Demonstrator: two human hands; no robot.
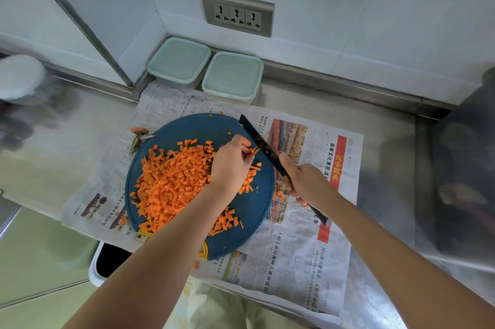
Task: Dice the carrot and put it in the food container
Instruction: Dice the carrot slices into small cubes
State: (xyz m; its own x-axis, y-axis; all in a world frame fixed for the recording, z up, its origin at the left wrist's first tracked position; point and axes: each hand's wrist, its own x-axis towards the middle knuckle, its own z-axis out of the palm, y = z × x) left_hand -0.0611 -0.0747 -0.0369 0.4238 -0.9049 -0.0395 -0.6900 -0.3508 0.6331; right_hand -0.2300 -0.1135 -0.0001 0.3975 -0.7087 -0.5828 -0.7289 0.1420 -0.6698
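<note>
A large heap of diced carrot (pixel 171 181) covers the left half of a round blue cutting board (pixel 198 127). My left hand (pixel 231 163) is over the board's right side, its curled fingers pinching a few carrot strips (pixel 254 151) beside the blade. My right hand (pixel 305 181) grips the handle of a dark knife (pixel 261 145), whose blade points away toward the board's far edge. Two food containers with pale green lids, one on the left (pixel 179 62) and one on the right (pixel 232 75), stand closed against the back wall.
Newspaper (pixel 308 248) lies under the board on a steel counter. A carrot top and peel scrap (pixel 139 133) lie left of the board. A dark bin with a white rim (pixel 107 261) sits below the counter's front edge. A wall socket (pixel 237 16) is above the containers.
</note>
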